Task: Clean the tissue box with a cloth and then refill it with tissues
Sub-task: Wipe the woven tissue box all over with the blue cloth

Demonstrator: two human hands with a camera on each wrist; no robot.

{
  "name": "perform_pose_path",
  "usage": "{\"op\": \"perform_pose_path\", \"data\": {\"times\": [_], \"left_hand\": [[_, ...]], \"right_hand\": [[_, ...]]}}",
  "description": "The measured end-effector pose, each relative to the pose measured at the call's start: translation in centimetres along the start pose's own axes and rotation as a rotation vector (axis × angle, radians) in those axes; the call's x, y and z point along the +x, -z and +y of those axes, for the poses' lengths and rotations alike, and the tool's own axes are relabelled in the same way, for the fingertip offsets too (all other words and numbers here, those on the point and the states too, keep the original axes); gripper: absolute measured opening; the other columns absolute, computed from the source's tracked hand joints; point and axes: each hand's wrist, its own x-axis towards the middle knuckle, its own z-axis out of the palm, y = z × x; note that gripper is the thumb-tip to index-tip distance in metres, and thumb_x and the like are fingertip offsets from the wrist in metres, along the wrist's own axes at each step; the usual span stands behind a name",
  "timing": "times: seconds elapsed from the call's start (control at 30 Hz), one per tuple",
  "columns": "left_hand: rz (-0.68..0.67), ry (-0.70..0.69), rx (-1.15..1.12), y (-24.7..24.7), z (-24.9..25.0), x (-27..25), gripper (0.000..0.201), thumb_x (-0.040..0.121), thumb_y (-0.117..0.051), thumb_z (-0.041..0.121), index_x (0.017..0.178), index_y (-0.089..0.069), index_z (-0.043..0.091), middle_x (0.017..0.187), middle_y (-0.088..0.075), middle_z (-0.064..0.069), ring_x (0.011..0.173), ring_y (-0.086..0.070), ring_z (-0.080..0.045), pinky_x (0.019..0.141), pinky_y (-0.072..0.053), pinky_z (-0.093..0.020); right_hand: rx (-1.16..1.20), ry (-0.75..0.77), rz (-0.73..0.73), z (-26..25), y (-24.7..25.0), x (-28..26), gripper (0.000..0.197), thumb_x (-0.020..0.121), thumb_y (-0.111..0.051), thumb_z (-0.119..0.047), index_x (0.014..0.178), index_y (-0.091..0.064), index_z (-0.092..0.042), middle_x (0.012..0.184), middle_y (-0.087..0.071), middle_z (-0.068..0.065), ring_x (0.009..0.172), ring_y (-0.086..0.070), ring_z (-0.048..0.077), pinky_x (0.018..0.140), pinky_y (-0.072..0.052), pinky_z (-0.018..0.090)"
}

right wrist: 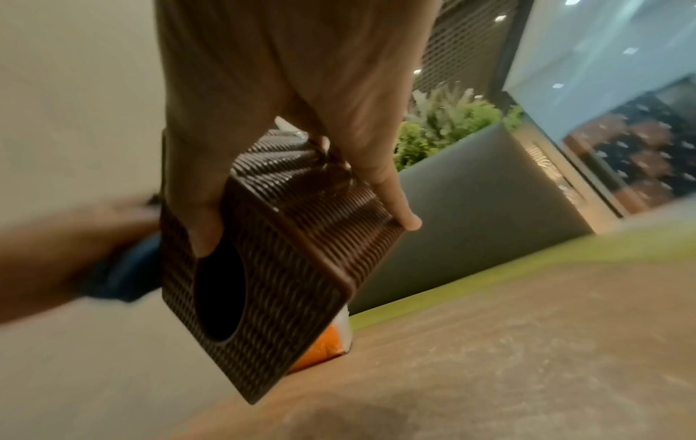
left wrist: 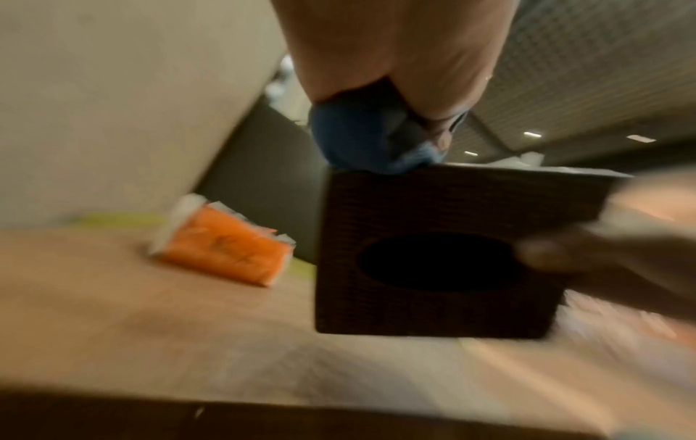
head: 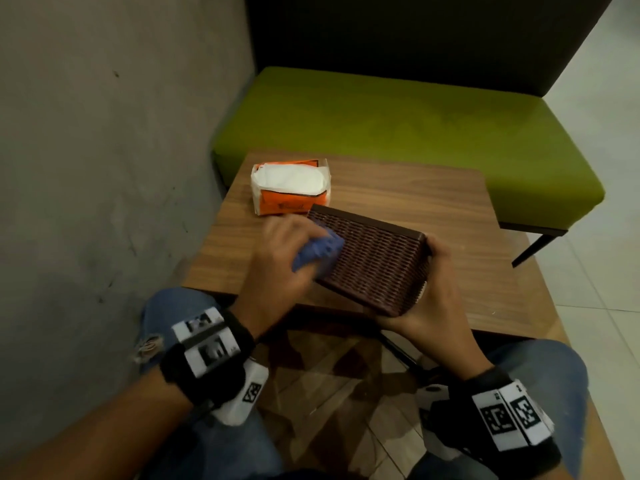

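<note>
A dark brown woven tissue box [head: 372, 258] is held tilted above the wooden table [head: 415, 195]. My right hand [head: 427, 296] grips its right end, thumb at the oval opening [right wrist: 220, 291] on the face turned down toward the table. My left hand [head: 277, 258] holds a bunched blue cloth [head: 318, 252] and presses it on the box's left end. In the left wrist view the cloth [left wrist: 361, 140] sits on the box's top edge [left wrist: 452, 178]. An opened orange and white tissue pack [head: 291, 187] lies on the table behind the box.
A green bench seat [head: 398, 123] with a dark backrest stands beyond the table. A grey concrete wall [head: 104, 133] runs along the left. My knees in blue jeans [head: 173, 306] are at the table's near edge. Tiled floor lies to the right.
</note>
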Motion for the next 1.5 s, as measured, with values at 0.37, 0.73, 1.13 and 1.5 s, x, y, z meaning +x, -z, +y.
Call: {"op": "perform_pose_path", "data": {"times": [0.37, 0.73, 1.13, 1.5], "left_hand": [[0.127, 0.035, 0.070, -1.0, 0.2, 6.4, 0.017, 0.087, -0.064, 0.023, 0.094, -0.064, 0.007, 0.093, -0.062, -0.011, 0.089, -0.057, -0.028, 0.080, -0.045, -0.045], [-0.076, 0.169, -0.087, 0.5, -2.0, 0.2, 0.007, 0.089, -0.059, 0.026, 0.094, -0.056, 0.021, 0.096, -0.057, 0.004, 0.090, -0.056, -0.012, 0.080, -0.042, -0.025], [-0.679, 0.199, -0.321, 5.2, -4.6, 4.3, 0.117, 0.052, -0.085, 0.039, 0.143, -0.011, 0.038, 0.138, -0.027, 0.042, 0.131, -0.028, 0.014, 0.102, -0.026, -0.004], [-0.514, -0.065, 0.272, 5.5, -1.2, 5.5, 0.100, 0.053, -0.072, 0.049, 0.139, -0.024, 0.029, 0.136, -0.036, 0.006, 0.112, -0.051, -0.020, 0.085, -0.051, -0.043]], "right_hand": [[-0.073, -0.033, 0.056, -1.2, -1.8, -0.9, 0.097, 0.054, -0.087, -0.040, 0.134, -0.035, -0.020, 0.132, -0.045, 0.002, 0.117, -0.040, 0.000, 0.095, -0.034, 0.005], [-0.038, -0.006, -0.029, -0.8, -0.5, -1.1, 0.095, 0.059, -0.078, -0.055, 0.134, -0.025, -0.033, 0.129, -0.040, -0.004, 0.118, -0.045, 0.010, 0.101, -0.039, 0.020], [0.311, -0.174, -0.104, -1.3, 1.8, 0.3, 0.119, 0.050, -0.091, -0.035, 0.144, -0.019, -0.024, 0.141, -0.044, -0.008, 0.133, -0.043, 0.004, 0.106, -0.042, 0.021], [-0.162, -0.087, -0.085, -0.7, 0.4, 0.1, 0.143, 0.052, -0.077, -0.067, 0.153, 0.012, -0.018, 0.161, 0.007, -0.005, 0.151, -0.001, 0.013, 0.119, -0.009, 0.018]]}}
